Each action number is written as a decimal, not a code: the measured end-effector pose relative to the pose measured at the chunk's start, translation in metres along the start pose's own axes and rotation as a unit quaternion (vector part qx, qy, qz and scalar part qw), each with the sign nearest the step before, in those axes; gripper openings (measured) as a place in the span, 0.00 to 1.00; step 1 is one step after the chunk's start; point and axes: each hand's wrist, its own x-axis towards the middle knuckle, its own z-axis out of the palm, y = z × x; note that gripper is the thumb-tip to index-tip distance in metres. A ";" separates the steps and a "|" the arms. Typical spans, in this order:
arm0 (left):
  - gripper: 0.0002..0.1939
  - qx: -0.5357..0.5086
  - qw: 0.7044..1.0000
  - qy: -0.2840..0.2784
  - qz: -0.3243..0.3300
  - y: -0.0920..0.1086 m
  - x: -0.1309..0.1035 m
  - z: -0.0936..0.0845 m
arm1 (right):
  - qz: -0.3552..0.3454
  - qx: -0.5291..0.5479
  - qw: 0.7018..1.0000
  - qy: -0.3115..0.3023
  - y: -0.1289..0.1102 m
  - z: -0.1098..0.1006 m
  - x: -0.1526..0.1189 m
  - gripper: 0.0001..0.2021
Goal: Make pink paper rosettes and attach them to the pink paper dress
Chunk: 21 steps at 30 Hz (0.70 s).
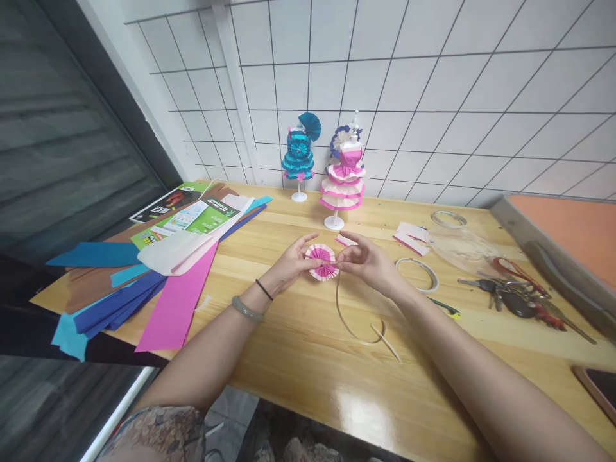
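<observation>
A round, pleated paper rosette (323, 262), deep pink with a pale pink rim, is between my hands above the table. My left hand (292, 264) grips its left side, thumb across the front. At its right edge, my right hand (364, 262) is closed in a pinch. From just below those right fingertips a thin, narrow strip (341, 308) curves down towards the table, its upper end hidden by the fingers. A short pale strip (385, 343) lies by its lower end. Partly behind my right hand is a small pink and white paper piece (345, 240).
Crepe paper sheets (176, 301) and printed packets (192, 218) are piled left. A teal paper dress (298, 154) and a pink one (342, 183) stand on white stands at the back. Right are tape rolls (423, 274), a cutter (445, 309), keys (517, 298) and a phone (599, 388).
</observation>
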 end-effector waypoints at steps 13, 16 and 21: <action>0.38 0.039 0.998 0.042 0.022 0.000 0.000 0.001 | 0.007 0.020 0.999 0.026 -0.005 0.008 -0.002 0.38; 0.38 0.023 0.999 0.025 0.018 -0.001 0.000 0.002 | 0.001 0.038 0.999 0.031 -0.003 0.009 -0.001 0.37; 0.38 0.007 1.000 0.011 0.007 -0.001 0.000 0.003 | -0.007 0.064 0.997 0.048 0.001 0.009 0.000 0.38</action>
